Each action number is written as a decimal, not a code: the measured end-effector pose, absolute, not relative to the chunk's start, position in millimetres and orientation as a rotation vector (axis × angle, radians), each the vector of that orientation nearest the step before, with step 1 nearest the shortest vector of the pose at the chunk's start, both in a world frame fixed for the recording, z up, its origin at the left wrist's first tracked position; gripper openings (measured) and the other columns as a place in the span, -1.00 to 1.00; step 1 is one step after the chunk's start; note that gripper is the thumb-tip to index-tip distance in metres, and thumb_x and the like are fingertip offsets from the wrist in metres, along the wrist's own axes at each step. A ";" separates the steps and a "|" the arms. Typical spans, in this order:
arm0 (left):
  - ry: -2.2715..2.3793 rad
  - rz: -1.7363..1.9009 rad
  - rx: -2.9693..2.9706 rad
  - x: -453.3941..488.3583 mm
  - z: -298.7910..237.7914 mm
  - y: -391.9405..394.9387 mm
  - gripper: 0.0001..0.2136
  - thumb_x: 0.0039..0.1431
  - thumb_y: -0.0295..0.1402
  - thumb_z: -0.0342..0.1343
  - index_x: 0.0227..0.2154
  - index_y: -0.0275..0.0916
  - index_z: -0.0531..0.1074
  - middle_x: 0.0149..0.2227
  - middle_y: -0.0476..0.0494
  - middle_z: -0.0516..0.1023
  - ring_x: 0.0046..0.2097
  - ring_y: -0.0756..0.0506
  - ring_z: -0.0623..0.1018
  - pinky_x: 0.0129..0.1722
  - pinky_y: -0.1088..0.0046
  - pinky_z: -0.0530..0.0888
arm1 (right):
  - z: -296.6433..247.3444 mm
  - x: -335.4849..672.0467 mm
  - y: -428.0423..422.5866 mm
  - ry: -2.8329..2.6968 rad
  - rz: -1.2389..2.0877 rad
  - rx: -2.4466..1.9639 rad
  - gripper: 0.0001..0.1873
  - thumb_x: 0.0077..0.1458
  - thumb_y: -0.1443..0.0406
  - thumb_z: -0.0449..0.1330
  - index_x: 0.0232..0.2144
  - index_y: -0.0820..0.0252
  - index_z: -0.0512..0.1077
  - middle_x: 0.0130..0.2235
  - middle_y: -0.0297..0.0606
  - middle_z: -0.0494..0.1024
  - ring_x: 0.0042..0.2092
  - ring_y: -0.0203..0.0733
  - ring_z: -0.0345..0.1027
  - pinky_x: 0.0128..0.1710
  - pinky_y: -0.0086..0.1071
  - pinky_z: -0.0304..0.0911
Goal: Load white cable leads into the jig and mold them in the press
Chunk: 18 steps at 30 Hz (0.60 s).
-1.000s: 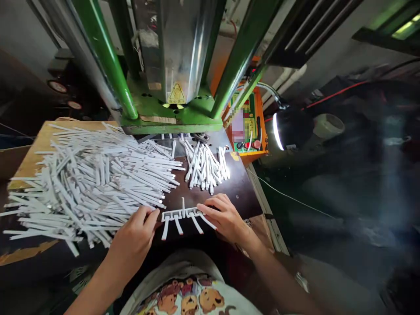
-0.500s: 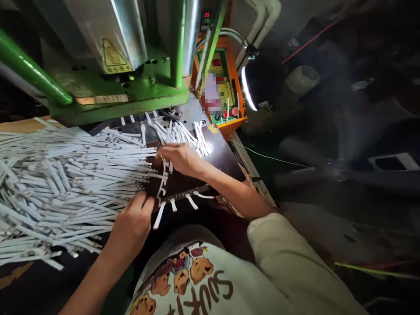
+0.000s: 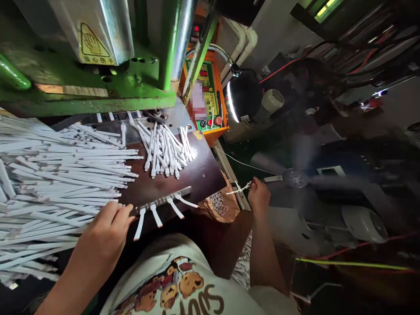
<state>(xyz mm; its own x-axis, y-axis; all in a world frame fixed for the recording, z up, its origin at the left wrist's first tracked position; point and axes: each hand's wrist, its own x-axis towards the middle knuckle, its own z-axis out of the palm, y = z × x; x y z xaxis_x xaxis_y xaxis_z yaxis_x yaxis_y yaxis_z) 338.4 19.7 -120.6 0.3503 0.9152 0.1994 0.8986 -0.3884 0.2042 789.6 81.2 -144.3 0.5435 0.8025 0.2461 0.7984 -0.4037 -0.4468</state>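
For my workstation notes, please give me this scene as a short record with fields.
Left hand: holds one end of a grey bar
White strips on bar: four
Right hand: holds a thin white branched piece
Large strip pile: left side
Small strip pile: right of large one
Press: green, yellow warning sign
Lamp: lit

With your left hand [image 3: 106, 225] you gripped one end of a dark bar [image 3: 184, 191] bearing four white strips [image 3: 156, 215]; your right hand [image 3: 259, 194] held a thin white branched piece [image 3: 241, 188] beyond the desk [image 3: 207, 164]. Near the green press [image 3: 131, 103] lay a large heap [image 3: 75, 168] and a smaller pile [image 3: 166, 151].
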 end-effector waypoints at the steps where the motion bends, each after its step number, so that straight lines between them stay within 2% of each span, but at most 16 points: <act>1: 1.690 0.470 2.533 338.3 -119.0 19.6 -0.80 0.40 -0.39 -0.10 -0.01 -0.25 0.33 -0.26 -0.14 0.39 -0.23 -0.13 0.50 -0.21 0.33 0.43 | -144.2 782.7 76.9 -1.361 -0.028 -2.254 -0.58 0.10 0.25 0.06 -0.14 0.40 0.56 -0.18 0.12 0.58 -0.13 0.12 0.48 -0.12 -0.04 0.39; 3: 1.657 0.590 2.541 339.6 -113.6 20.8 -0.75 0.37 -0.41 -0.03 0.07 -0.25 0.32 -0.22 -0.14 0.41 -0.21 -0.11 0.50 -0.15 0.35 0.43 | -139.6 750.4 73.7 -1.607 -0.022 -2.080 -0.63 0.19 0.24 0.07 -0.09 0.29 0.56 -0.13 0.03 0.56 -0.09 0.04 0.47 -0.09 -0.12 0.40; 6: 1.504 0.830 2.542 345.9 -104.5 25.7 -0.61 0.31 -0.53 0.04 0.16 -0.15 0.30 -0.19 -0.10 0.43 -0.21 -0.01 0.51 -0.18 0.51 0.44 | -127.1 676.2 75.1 -2.038 0.314 -1.444 -0.72 0.30 0.26 0.09 -0.04 0.13 0.55 -0.18 -0.17 0.54 -0.15 -0.22 0.46 -0.13 -0.37 0.41; 8: 1.328 0.929 2.479 351.8 -101.0 29.7 -0.57 0.30 -0.59 0.01 0.16 -0.08 0.32 -0.21 -0.05 0.45 -0.24 0.05 0.51 -0.24 0.60 0.44 | -120.8 628.1 74.9 -2.126 0.525 -1.037 -0.75 0.31 0.28 0.12 -0.05 0.10 0.55 -0.19 -0.22 0.52 -0.17 -0.30 0.45 -0.16 -0.46 0.40; 10: 1.203 1.004 2.372 356.3 -99.5 33.3 -0.59 0.29 -0.61 0.00 0.10 -0.04 0.39 -0.27 0.00 0.46 -0.30 0.09 0.49 -0.30 0.64 0.43 | -117.8 593.4 74.3 -2.079 0.600 -0.820 -0.78 0.30 0.30 0.14 -0.12 0.11 0.58 -0.25 -0.23 0.51 -0.21 -0.32 0.43 -0.20 -0.47 0.39; 12: 1.187 1.069 2.263 358.1 -97.7 37.4 -0.64 0.27 -0.60 0.03 0.00 -0.05 0.48 -0.37 0.04 0.44 -0.38 0.11 0.45 -0.38 0.66 0.40 | -116.2 577.5 78.2 -1.945 0.647 -0.770 -0.80 0.28 0.32 0.15 -0.21 0.14 0.59 -0.31 -0.24 0.49 -0.28 -0.33 0.40 -0.27 -0.47 0.37; 15: 1.314 1.121 2.099 358.6 -91.1 50.3 -0.82 0.24 -0.53 0.11 -0.24 -0.14 0.57 -0.48 0.06 0.42 -0.47 0.11 0.41 -0.46 0.65 0.36 | -113.1 587.0 103.3 -1.768 0.787 -0.917 -0.79 0.27 0.28 0.15 -0.35 0.21 0.56 -0.38 -0.26 0.50 -0.36 -0.33 0.38 -0.35 -0.46 0.32; 17: 1.394 1.089 1.971 362.5 -86.6 67.9 -0.87 0.24 -0.42 0.14 -0.39 -0.20 0.56 -0.47 0.01 0.48 -0.44 0.07 0.45 -0.43 0.60 0.38 | -112.2 606.6 133.3 -1.700 0.838 -1.148 -0.68 0.25 0.19 0.15 -0.49 0.22 0.47 -0.49 -0.32 0.45 -0.43 -0.31 0.32 -0.41 -0.45 0.24; 18: 1.426 1.054 1.912 366.5 -85.6 79.7 -0.82 0.24 -0.36 0.14 -0.46 -0.23 0.54 -0.46 -0.02 0.51 -0.41 0.05 0.47 -0.39 0.58 0.40 | -112.4 616.9 150.3 -1.692 0.831 -1.277 -0.63 0.23 0.15 0.15 -0.57 0.21 0.40 -0.55 -0.36 0.39 -0.48 -0.32 0.26 -0.45 -0.44 0.18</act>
<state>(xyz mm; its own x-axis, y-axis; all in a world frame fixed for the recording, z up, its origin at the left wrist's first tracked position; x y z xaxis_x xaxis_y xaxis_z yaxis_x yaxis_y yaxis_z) 366.5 79.7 -85.6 0.1392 0.9519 0.2731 0.5404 -0.3041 0.7846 616.9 150.3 -112.4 -0.1304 0.9650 0.2276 0.4097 0.2615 -0.8739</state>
